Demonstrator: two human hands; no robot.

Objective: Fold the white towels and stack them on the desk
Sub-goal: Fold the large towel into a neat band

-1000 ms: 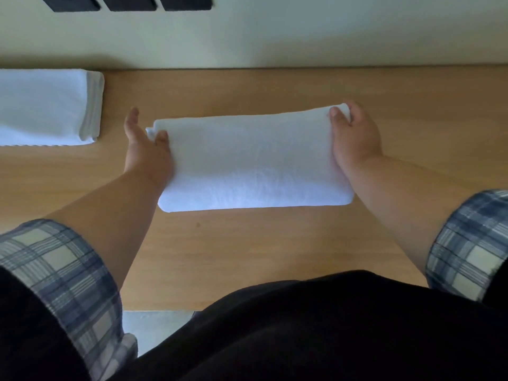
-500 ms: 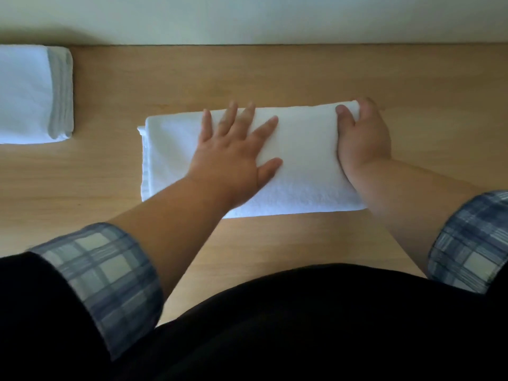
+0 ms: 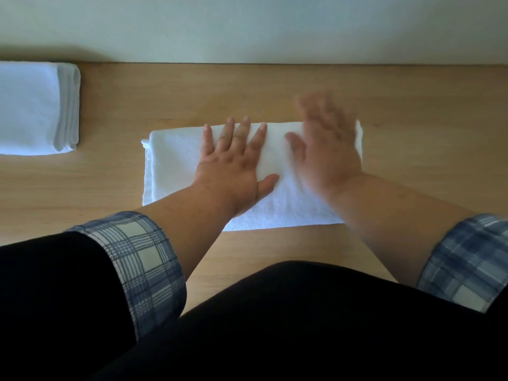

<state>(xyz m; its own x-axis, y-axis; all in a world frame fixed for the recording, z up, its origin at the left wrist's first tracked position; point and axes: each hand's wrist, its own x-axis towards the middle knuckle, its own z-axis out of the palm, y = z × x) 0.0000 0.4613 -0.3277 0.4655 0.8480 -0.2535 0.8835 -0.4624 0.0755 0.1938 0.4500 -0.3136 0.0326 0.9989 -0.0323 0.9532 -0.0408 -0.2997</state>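
A white towel [image 3: 176, 160], folded into a long strip, lies flat in the middle of the wooden desk [image 3: 275, 89]. My left hand [image 3: 233, 163] presses flat on its centre with fingers spread. My right hand [image 3: 327, 144] is blurred with motion over the towel's right end, fingers stretched out and holding nothing. A stack of folded white towels [image 3: 35, 108] sits at the desk's far left, partly cut off by the frame edge.
A pale wall [image 3: 247, 28] runs along the back edge of the desk. Bare wood lies to the right of the towel and between it and the stack. My dark clothing and plaid cuffs fill the lower frame.
My left hand left the towel's left end and moved onto its middle, pressing flat. My right hand let go of the far right corner and now sweeps open over the right end.
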